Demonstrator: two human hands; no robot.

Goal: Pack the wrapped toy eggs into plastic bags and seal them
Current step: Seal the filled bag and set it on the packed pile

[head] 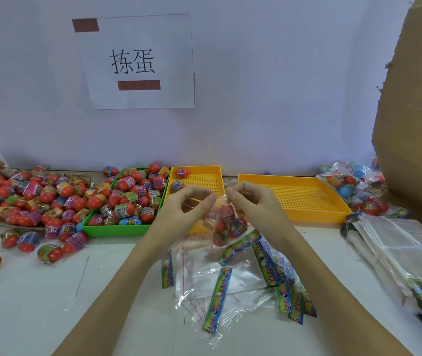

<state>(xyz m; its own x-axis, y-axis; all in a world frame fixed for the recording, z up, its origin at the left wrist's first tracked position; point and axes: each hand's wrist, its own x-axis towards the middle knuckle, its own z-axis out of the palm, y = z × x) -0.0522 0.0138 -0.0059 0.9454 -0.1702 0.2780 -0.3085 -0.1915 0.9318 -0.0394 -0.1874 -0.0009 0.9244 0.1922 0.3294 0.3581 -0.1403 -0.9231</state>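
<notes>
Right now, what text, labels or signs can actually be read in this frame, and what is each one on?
"拣蛋": large black characters on the white paper sign taped to the wall.
Egg wrappers: printed labels, too small and blurred to read.
Colourful bag header strips: print blurred, unreadable.
Nothing else is legible.

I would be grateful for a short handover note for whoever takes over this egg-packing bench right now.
Left hand and right hand each pinch the top of a clear bag holding several eggs, raised above the table.
Loose eggs: pile at left, green tray, two in the near yellow tray.
Done: filled bags far right.
Left: seal this bag; empty bags lie in front.
</notes>
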